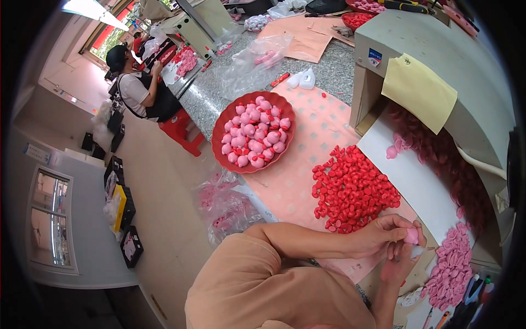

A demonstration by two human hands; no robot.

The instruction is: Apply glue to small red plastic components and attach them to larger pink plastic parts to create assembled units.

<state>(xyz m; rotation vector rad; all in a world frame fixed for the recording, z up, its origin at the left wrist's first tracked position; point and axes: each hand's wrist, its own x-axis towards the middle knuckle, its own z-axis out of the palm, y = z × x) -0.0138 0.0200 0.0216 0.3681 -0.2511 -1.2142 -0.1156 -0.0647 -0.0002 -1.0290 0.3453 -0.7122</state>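
Observation:
Both my hands meet at the lower right of the table, around a small rounded pink piece (pixel 412 236). My left hand (pixel 379 237) is closed, its thumb and fingers pinching the piece. Beneath and beside it, my right hand (pixel 404 260) is closed on the same piece, with its fingers partly hidden. Just beyond my left hand lies a heap of small glossy red pieces (pixel 350 189). To the right of my hands spreads a pile of flat pink petal-shaped pieces (pixel 452 268). Farther off, a red bowl (pixel 287 107) holds round pink pieces with red parts (pixel 249 130).
A grey machine housing (pixel 438 46) with a yellow paper (pixel 419 90) stands at right, over dark pink pieces (pixel 466 175). Pens and tools (pixel 476 290) lie at lower right. Plastic bags (pixel 224 205) hang by the table's left edge. A person (pixel 137 88) sits farther back.

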